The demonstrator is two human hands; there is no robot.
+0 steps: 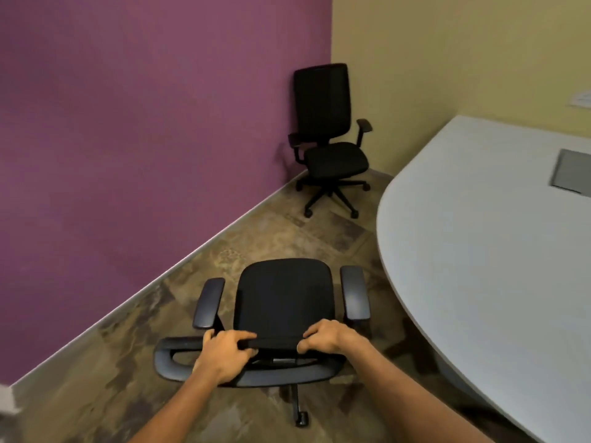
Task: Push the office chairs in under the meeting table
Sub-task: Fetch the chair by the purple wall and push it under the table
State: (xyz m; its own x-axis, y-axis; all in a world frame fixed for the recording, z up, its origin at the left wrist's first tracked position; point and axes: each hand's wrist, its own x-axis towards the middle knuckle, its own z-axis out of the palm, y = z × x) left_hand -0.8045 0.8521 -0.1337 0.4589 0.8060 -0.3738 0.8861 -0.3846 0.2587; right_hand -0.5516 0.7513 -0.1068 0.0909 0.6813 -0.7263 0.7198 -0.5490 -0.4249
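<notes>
A black office chair (283,295) stands right below me, its seat facing away toward the room's corner. My left hand (225,350) and my right hand (329,337) both grip the top edge of its backrest. The white meeting table (473,251) with a rounded end lies to the right, and the chair sits beside its curved edge, not under it. A second black office chair (329,139) stands in the far corner, away from the table.
A purple wall (144,123) runs along the left and a yellow wall (447,52) closes the back. A grey cable hatch (572,172) is set in the tabletop. Patterned brown carpet lies between the two chairs.
</notes>
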